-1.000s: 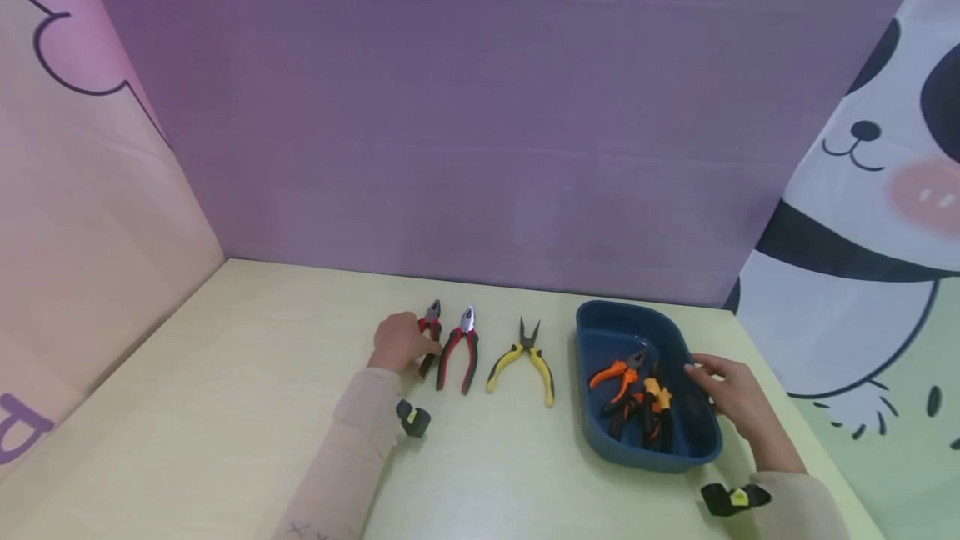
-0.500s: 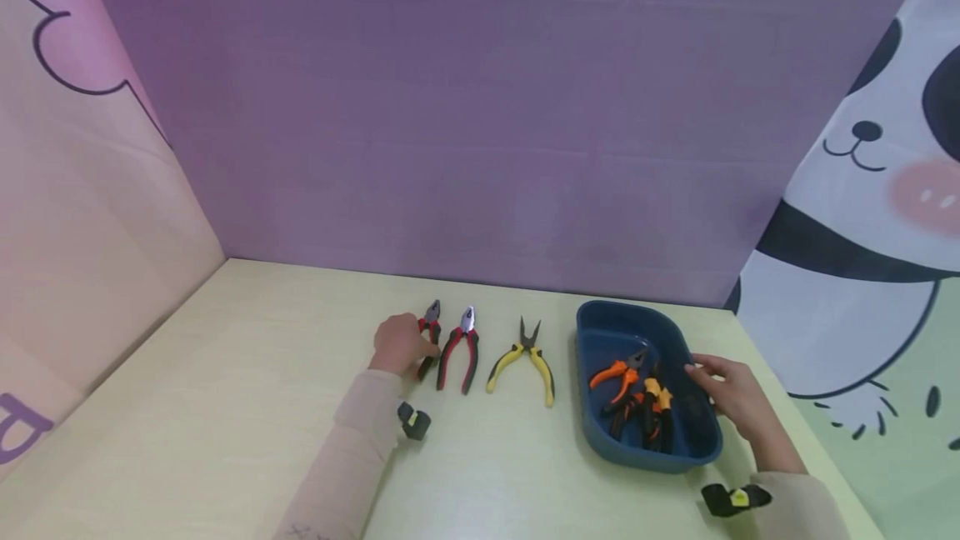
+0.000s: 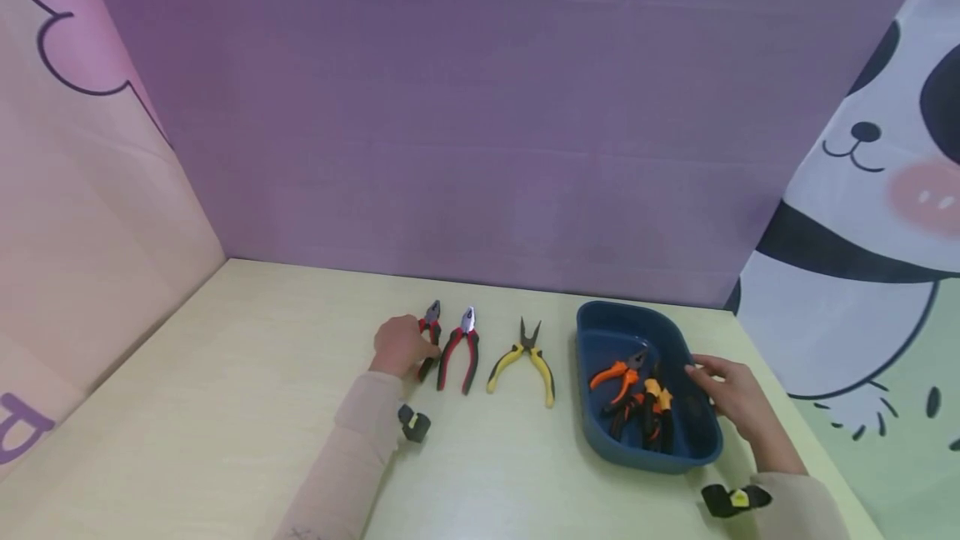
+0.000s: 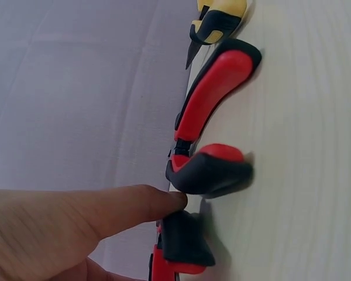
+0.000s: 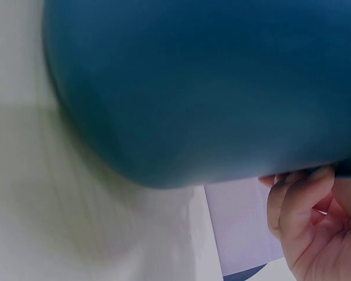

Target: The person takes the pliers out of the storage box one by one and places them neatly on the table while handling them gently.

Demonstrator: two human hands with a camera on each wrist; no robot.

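In the head view my left hand (image 3: 397, 346) pinches the leftmost red-and-black pliers (image 3: 432, 325), which lie on the table with part of their handles hidden behind the fingers. My left thumb (image 4: 146, 202) presses against a black grip in the left wrist view. Just right of them lie similar red-and-black pliers (image 3: 467, 325), handles spread. Yellow-handled needle-nose pliers (image 3: 528, 347) lie further right, also spread. My right hand (image 3: 737, 397) holds the right rim of a blue bin (image 3: 637, 460), with fingers curled at its edge in the right wrist view.
Inside the bin are orange-handled pliers (image 3: 621, 370) and several black-and-orange handled tools (image 3: 651, 415), overlapping. A purple backdrop (image 3: 480, 123) stands along the table's far edge. Printed panels rise at left and right, the right one with a panda (image 3: 847, 340).
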